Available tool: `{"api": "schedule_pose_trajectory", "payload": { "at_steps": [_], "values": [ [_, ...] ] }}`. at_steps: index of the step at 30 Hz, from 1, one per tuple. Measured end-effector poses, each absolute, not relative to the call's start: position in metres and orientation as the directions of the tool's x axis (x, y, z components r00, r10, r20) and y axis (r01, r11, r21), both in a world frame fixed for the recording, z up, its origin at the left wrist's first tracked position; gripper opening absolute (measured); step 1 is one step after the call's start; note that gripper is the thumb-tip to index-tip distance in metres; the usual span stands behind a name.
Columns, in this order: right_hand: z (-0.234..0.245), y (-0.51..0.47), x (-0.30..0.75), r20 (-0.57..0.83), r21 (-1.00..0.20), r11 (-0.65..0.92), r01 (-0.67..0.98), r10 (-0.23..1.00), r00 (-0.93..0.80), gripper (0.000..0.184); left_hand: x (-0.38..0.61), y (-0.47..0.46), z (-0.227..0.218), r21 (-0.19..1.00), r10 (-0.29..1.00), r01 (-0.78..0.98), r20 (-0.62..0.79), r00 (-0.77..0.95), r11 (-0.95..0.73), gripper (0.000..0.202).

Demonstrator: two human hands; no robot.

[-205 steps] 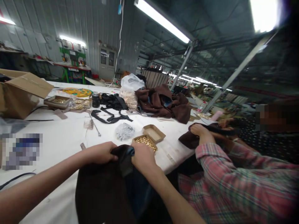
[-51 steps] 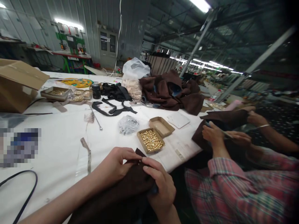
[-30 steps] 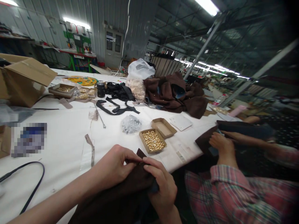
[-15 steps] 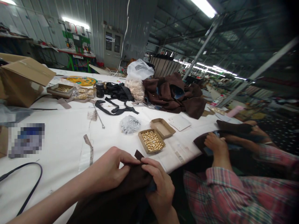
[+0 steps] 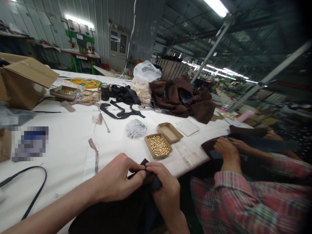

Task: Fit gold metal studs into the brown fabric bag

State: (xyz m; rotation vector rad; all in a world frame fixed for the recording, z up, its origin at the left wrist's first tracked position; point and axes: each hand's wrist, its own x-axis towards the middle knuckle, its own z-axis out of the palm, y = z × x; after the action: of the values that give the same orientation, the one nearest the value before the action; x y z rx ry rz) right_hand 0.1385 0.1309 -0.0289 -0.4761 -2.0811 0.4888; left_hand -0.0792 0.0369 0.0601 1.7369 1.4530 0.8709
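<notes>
Brown cloth: the dark brown cloth [image 5: 109, 214] is at the table's near edge, its narrow tip raised between both hands and the rest hanging dark below.
Left hand: the left hand [image 5: 117, 180] is nearly closed, thumb and fingertips pinching the cloth by its tip.
Right hand: the right hand [image 5: 167, 187] has its fingers curled in, gripping the same tip from the other side; the two hands almost meet.
Gold pieces: just beyond the fingers, small gold pieces [image 5: 159, 145] fill an open cardboard box [image 5: 149, 147].
Box lid: an upturned lid [image 5: 170, 133] touches that box's far side.
Plastic bag: a clear bag [image 5: 136, 128] of small metal parts lies left of the lid.
Brown heap: farther back, a heap of brown fabric [image 5: 182, 100] sits on the white table [image 5: 65, 136].
Co-worker: at right, a plaid sleeve [image 5: 234, 185] and a hand [image 5: 226, 149] at another dark cloth.
</notes>
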Motion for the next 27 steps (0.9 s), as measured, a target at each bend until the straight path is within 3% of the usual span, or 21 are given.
{"api": "schedule_pose_trajectory", "payload": {
  "at_steps": [3,6,9,13,16,18,20,22,24,27],
  "values": [
    [-0.011,0.145,0.126,0.55,-0.548,0.798,0.25,0.569,-0.611,0.034,-0.084,0.037,0.067,0.812,0.987,0.583,-0.075,0.141,-0.022,0.05],
    [0.012,0.163,0.098,0.405,-0.49,0.807,0.329,0.545,-0.735,0.033,-0.092,0.047,0.072,0.624,0.99,0.781,-0.125,0.068,0.025,0.068],
    [0.037,0.179,0.065,0.292,-0.325,0.877,0.353,0.448,-0.845,0.027,-0.105,0.065,0.073,0.431,0.992,0.896,-0.105,-0.066,0.105,0.08],
    [0.064,0.178,0.04,0.263,-0.018,0.94,0.342,0.334,-0.905,0.055,-0.133,0.078,0.065,0.309,0.984,0.935,-0.099,-0.149,0.173,0.095],
    [0.066,0.157,0.043,0.357,0.088,0.897,0.433,0.378,-0.854,0.059,-0.157,0.07,0.051,0.265,0.975,0.941,-0.125,-0.185,0.212,0.076],
    [0.056,0.137,0.049,0.384,0.005,0.877,0.481,0.442,-0.81,0.041,-0.17,0.061,0.04,0.235,0.964,0.939,-0.146,-0.221,0.251,0.056],
    [0.039,0.116,0.055,0.264,-0.133,0.879,0.459,0.478,-0.838,0.021,-0.177,0.051,0.032,0.212,0.95,0.932,-0.175,-0.258,0.293,0.043],
    [0.023,0.101,0.058,0.032,-0.195,0.874,0.446,0.46,-0.887,0.023,-0.182,0.045,0.027,0.2,0.935,0.924,-0.209,-0.285,0.326,0.036],
    [0.016,0.095,0.055,-0.145,-0.153,0.867,0.473,0.454,-0.879,0.025,-0.184,0.042,0.026,0.193,0.92,0.914,-0.242,-0.307,0.356,0.034],
    [0.026,0.1,0.043,-0.22,-0.06,0.846,0.529,0.506,-0.834,0.011,-0.186,0.041,0.029,0.164,0.87,0.899,-0.37,-0.326,0.407,0.031]
  ]
}}
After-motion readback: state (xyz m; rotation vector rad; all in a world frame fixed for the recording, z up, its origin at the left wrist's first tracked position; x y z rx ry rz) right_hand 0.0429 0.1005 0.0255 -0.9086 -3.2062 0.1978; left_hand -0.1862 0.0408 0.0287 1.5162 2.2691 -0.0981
